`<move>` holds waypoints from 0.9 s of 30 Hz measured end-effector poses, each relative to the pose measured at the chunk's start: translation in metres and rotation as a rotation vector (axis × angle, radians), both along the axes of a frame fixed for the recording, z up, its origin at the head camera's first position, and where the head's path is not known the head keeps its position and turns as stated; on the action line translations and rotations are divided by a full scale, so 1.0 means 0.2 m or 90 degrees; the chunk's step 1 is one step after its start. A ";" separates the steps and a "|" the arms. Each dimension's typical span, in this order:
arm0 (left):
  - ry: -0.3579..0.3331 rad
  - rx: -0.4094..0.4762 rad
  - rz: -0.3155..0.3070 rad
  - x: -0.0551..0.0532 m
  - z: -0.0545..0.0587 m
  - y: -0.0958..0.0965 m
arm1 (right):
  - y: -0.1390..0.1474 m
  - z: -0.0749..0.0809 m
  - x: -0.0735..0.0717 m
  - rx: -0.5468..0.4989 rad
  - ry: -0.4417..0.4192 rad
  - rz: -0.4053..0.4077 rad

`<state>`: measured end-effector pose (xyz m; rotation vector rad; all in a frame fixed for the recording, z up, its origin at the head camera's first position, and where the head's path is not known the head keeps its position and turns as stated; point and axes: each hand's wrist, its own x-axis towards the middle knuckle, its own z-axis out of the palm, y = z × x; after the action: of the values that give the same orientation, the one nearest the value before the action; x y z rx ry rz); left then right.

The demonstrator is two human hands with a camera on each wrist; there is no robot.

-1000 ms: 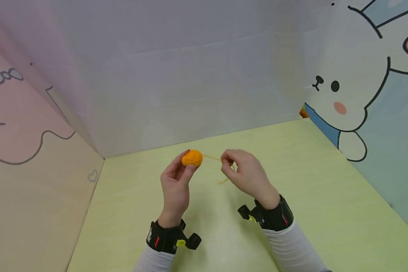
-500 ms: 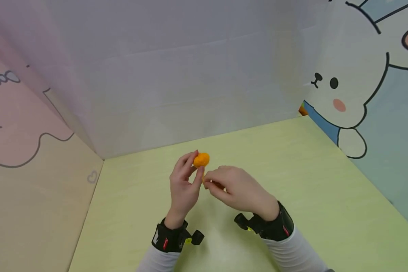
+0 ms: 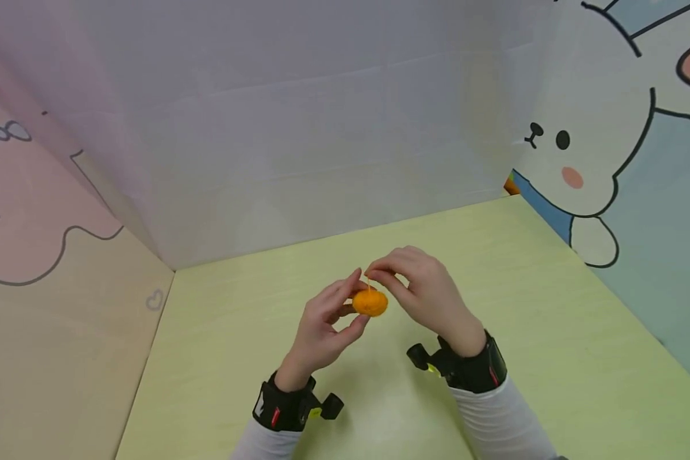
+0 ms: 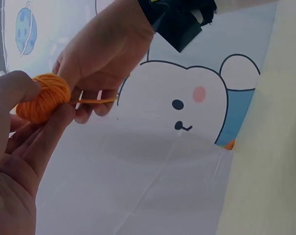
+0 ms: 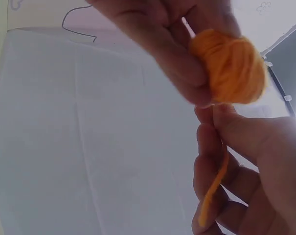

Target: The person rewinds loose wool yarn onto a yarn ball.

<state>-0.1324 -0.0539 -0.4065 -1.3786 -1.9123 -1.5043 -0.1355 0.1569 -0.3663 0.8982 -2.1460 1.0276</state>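
A small orange ball of yarn (image 3: 370, 303) is held above the table between the thumb and fingers of my left hand (image 3: 324, 329). Just to its upper right, my right hand (image 3: 422, 287) pinches the yarn strand, which runs a short way up from the ball. In the right wrist view, the loose tail of the strand (image 5: 216, 183) trails down across the right fingers and ends there. The left wrist view shows the wound layers of the ball (image 4: 45, 98) against the left thumb and fingertips.
Below the hands spreads a pale green table (image 3: 236, 332). A whitish sheet (image 3: 322, 128) hangs behind it, with cartoon-printed panels at the left (image 3: 46, 211) and right (image 3: 638, 211). Each wrist wears a black camera band (image 3: 284, 404).
My left hand has carried the yarn ball rightward and lower, turning it. My right hand swung down beside the ball, then back up above it, bringing the strand round.
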 end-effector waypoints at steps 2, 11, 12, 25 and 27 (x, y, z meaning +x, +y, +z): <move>-0.039 0.043 0.004 0.01 0.01 -0.01 | -0.02 -0.01 -0.01 0.014 -0.018 -0.001; -0.137 0.203 0.129 0.02 0.04 -0.01 | -0.14 -0.02 0.05 0.117 -0.044 -0.061; -0.136 0.206 0.147 0.02 0.04 -0.01 | -0.15 -0.02 0.06 0.126 -0.045 -0.065; 0.023 0.021 0.288 0.08 0.16 0.05 | -0.10 0.00 0.09 0.163 -0.024 -0.085; 0.022 -0.012 0.272 0.08 0.17 0.05 | -0.08 0.01 0.09 0.165 -0.016 -0.083</move>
<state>-0.1162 -0.0447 -0.3727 -0.9142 -2.0400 -1.2465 -0.1177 0.1403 -0.3648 0.8514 -2.3618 0.7119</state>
